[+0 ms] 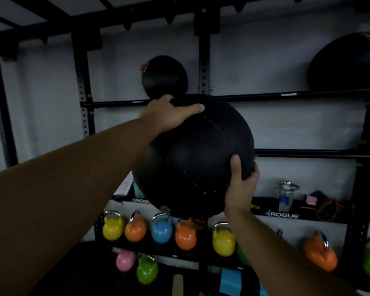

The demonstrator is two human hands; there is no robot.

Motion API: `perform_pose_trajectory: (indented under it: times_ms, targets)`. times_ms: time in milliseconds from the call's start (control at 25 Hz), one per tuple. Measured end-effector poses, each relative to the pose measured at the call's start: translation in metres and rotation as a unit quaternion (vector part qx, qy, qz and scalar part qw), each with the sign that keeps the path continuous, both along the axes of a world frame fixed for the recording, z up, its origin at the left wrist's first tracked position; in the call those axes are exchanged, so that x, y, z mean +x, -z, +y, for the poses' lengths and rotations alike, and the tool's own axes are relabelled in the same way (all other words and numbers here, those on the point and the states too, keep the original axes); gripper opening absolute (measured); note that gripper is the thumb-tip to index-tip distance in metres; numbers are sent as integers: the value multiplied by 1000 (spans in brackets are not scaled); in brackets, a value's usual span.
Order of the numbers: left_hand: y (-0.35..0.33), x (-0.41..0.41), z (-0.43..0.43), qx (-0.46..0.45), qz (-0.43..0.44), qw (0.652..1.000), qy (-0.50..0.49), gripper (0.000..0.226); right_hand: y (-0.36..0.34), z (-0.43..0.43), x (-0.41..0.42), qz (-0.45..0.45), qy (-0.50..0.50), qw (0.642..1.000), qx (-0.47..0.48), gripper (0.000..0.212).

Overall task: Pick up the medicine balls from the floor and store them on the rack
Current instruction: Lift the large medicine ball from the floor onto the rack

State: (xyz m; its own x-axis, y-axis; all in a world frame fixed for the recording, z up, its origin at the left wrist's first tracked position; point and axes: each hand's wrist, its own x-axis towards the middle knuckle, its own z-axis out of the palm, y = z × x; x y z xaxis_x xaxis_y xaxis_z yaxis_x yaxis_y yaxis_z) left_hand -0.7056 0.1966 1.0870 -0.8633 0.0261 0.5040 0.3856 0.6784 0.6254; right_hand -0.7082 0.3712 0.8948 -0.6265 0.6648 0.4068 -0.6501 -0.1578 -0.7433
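Note:
A big black medicine ball (199, 154) hangs in the air in front of the black rack (265, 96), held between both hands. My left hand (169, 113) presses on its upper left side. My right hand (242, 184) cups its lower right edge, thumb on the front. The ball's top reaches about the height of the upper rail. Two more black medicine balls rest on that upper rail: a smaller one (165, 76) just behind my left hand and a large one (348, 65) at the far right.
Coloured kettlebells (161, 230) line the lower shelves of the rack. A clear bottle (286, 196) and a tangled orange cord (327, 207) lie on the middle shelf at right. Black uprights (82, 82) frame the bay against a pale wall.

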Motion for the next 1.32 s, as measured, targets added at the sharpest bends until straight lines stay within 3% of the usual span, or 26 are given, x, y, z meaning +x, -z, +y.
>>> perform_pose_trajectory:
  times_ms: [280,480,680,840,920,1000,1040,1200,1320]
  targets:
    - [-33,-161,68,-5,12,998,65,132,-39,65,-131,-2,75,997,-7,148]
    - [-31,-279,132,26,5,993,116,131,-48,137,-236,0,104,995,-11,144]
    - [-32,-400,180,86,12,987,133,109,-67,198,-352,-10,94,994,49,137]
    - [-13,-499,197,100,-13,987,125,149,-90,245,-449,-53,100,989,94,123]
    - [21,-549,208,-3,-30,990,141,155,-92,267,-499,-99,99,979,150,125]
    - [59,-584,219,-146,16,979,141,150,-90,281,-544,-137,128,958,219,116]
    - [62,-599,224,-170,69,974,133,147,-96,286,-564,-134,147,952,231,106]
    - [13,-651,256,-118,128,975,135,123,-154,303,-617,-163,192,932,261,63]
    - [-8,-674,288,-70,134,978,145,108,-183,318,-616,-229,282,873,325,52]
